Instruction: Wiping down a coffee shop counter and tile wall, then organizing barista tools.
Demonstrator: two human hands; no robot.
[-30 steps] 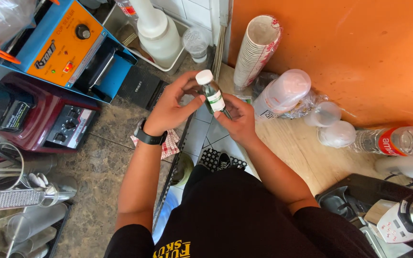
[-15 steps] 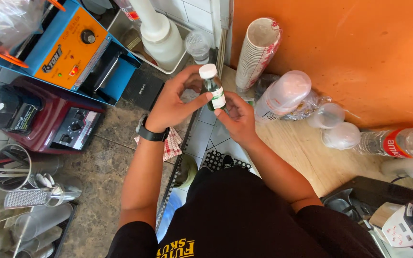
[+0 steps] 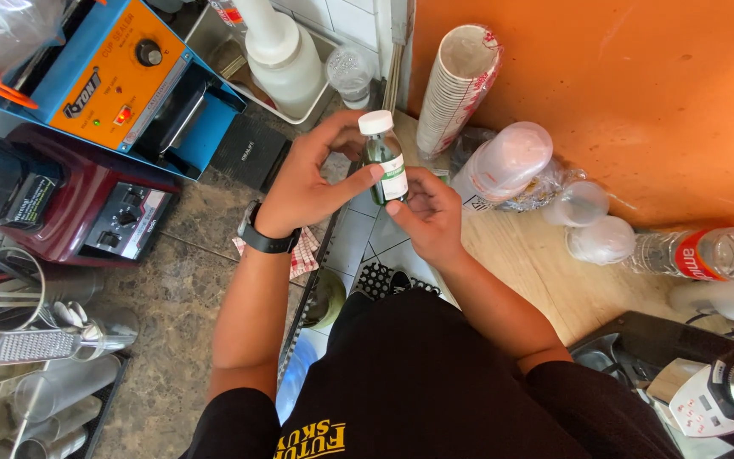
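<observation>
Head view: looking down at both hands, raised over the gap between two counters.
Bottle: small green bottle [image 3: 386, 166], white cap up, upright, label turned toward the camera.
Left hand [image 3: 307, 183]: fingers closed around the bottle's side and neck, steadying it.
Right hand [image 3: 428, 212]: cupped at the base, supporting it.
Surroundings: cup stack [image 3: 456, 85] behind, blender base [image 3: 87, 212] at left.

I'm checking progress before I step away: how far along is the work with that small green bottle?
Early. Both hands, left hand and right hand, hold the small green bottle upright over the floor. Its white cap is still on, so opening remains. Nothing looks poured.
</observation>
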